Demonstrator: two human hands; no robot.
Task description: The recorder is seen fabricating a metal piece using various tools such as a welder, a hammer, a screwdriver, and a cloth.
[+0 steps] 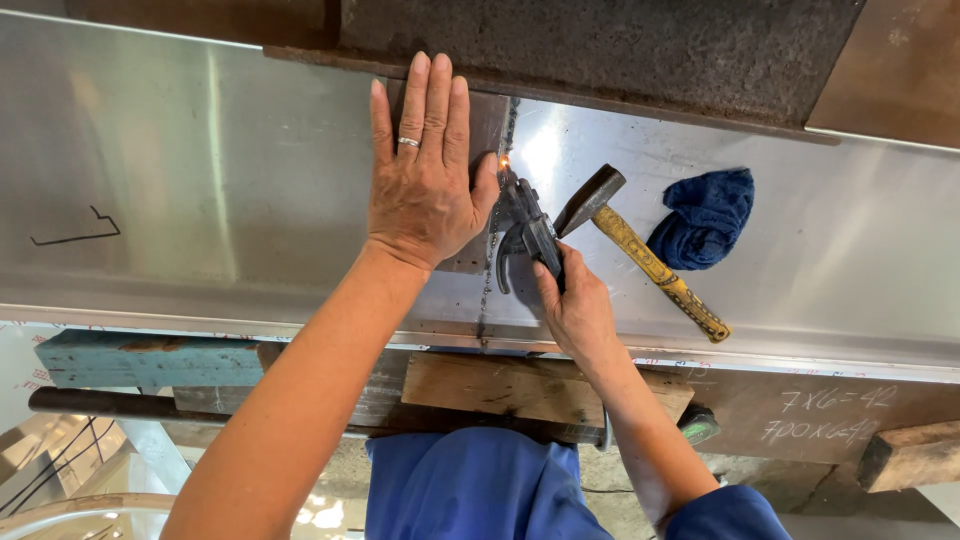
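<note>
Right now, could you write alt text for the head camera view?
A left hand presses flat on a steel sheet while the right hand holds a welding tool sparking at a seam; a hammer and blue rag lie nearby.

**Both arms stretched forward, one hand flat, one hand gripping**

The person's left hand (425, 170) is laid out flat, palm down, fingers straight and close together pointing away from the body, with a ring on one finger. That forearm is bare and runs in diagonally from the lower left. The right hand (572, 305) is curled tight in a fist-style grip, knuckles up, wrist bent a bit. Blue sleeve at that elbow.
</note>
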